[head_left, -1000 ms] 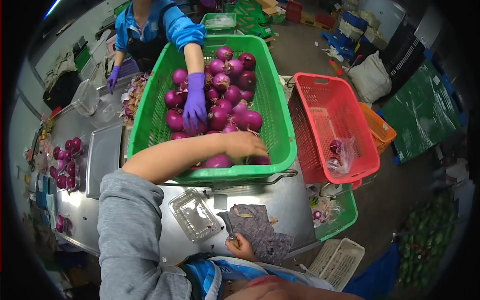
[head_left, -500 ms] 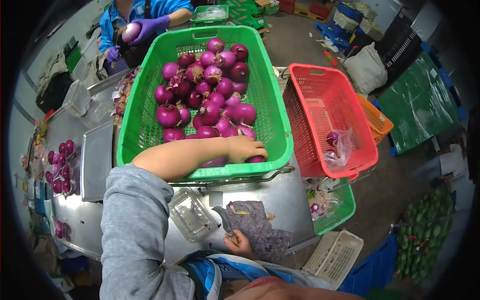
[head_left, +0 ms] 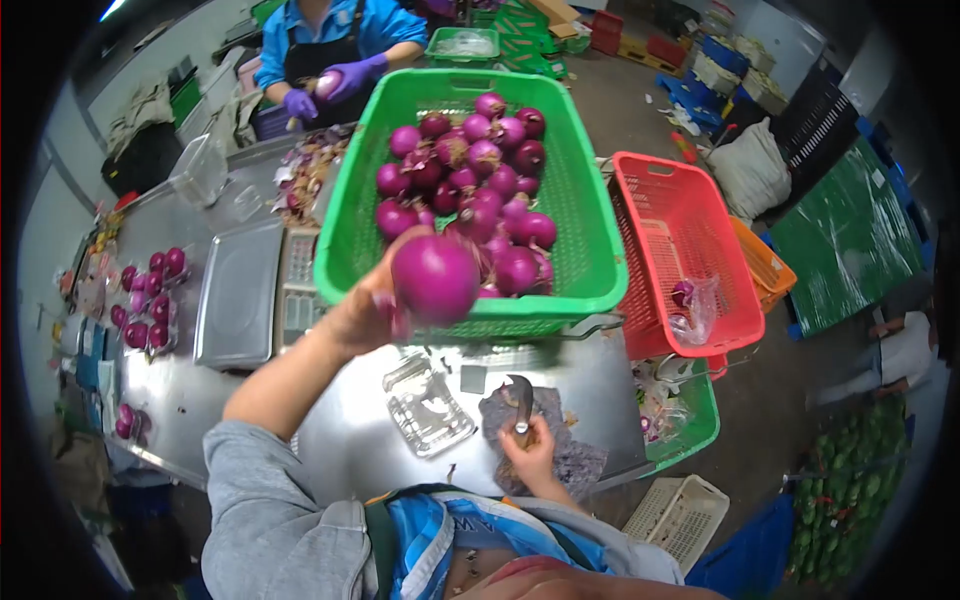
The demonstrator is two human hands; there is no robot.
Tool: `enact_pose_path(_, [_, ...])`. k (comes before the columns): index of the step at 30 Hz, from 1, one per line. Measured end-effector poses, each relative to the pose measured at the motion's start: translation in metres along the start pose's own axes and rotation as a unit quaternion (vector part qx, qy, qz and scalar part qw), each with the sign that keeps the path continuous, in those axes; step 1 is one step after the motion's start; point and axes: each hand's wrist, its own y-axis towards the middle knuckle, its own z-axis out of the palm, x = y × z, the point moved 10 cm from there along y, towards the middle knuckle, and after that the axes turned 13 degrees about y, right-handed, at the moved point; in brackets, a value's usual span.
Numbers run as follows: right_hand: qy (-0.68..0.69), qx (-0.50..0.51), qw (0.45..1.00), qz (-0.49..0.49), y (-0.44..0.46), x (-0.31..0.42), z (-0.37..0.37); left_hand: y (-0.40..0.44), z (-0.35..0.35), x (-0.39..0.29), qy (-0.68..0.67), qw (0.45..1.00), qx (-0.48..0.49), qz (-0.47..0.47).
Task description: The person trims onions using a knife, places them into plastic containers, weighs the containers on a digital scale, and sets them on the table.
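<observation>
Student: Where is the onion (head_left: 436, 279) sitting?

Tutor: The left hand (head_left: 355, 315) is clamping it from one side, fingers wrapping its curve. In this view the onion is overlapping the near rim of the green crate (head_left: 560, 308); whether it is touching that rim, one cannot tell.

Student: And the right hand (head_left: 530, 452)?

Tutor: It is gripping the handle of a hooked knife (head_left: 524, 398), fingers folding round the wood. The blade is pointing away from the body, over a grey cloth (head_left: 582, 462); contact between the two is escaping judgement.

Student: Which faults could be arising?

Tutor: Chiefly a slip. The onion is presenting a round, probably slick skin, and the hand is covering only part of it, so loose papery layers could be shearing under the fingers. A dropped onion could be landing among the other onions (head_left: 480, 190) or on the steel table (head_left: 345, 425), striking the clear tray (head_left: 430, 405) that is lying near the cloth.

Student: Is the knife adding a hazard?

Tutor: Likely so. Its bare hook is pointing toward the crate; if the hands were meeting carelessly, it could be catching the left fingers.
</observation>
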Motion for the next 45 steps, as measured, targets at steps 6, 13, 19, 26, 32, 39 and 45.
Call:
enact_pose_path(6, [0.353,0.188,0.882,0.251,-0.030,0.008,0.134,-0.147,-0.001,0.082,0.194,0.971,-0.136,-0.034])
enact_pose_path(13, [-0.068,0.163,0.984,-0.020,-0.067,0.034,0.136,-0.210,0.019,0.101,0.127,0.970,-0.167,-0.123])
enact_pose_path(19, [-0.354,0.155,0.896,-0.221,-0.102,0.107,0.137,-0.220,0.040,0.115,-0.019,0.977,-0.116,-0.178])
enact_pose_path(26, [-0.454,0.148,0.831,-0.286,-0.138,0.139,0.134,-0.214,0.074,0.130,-0.029,0.971,-0.050,-0.232])
enact_pose_path(32, [-0.495,0.103,0.805,-0.311,-0.155,0.141,0.112,-0.204,0.097,0.144,0.055,0.965,-0.005,-0.257])
enact_pose_path(39, [-0.496,0.083,0.804,-0.317,-0.171,0.144,0.093,-0.186,0.121,0.149,0.112,0.966,0.079,-0.217])
enact_pose_path(45, [-0.527,0.002,0.800,-0.288,-0.168,0.129,0.045,-0.191,0.135,0.158,0.018,0.960,0.093,-0.264])
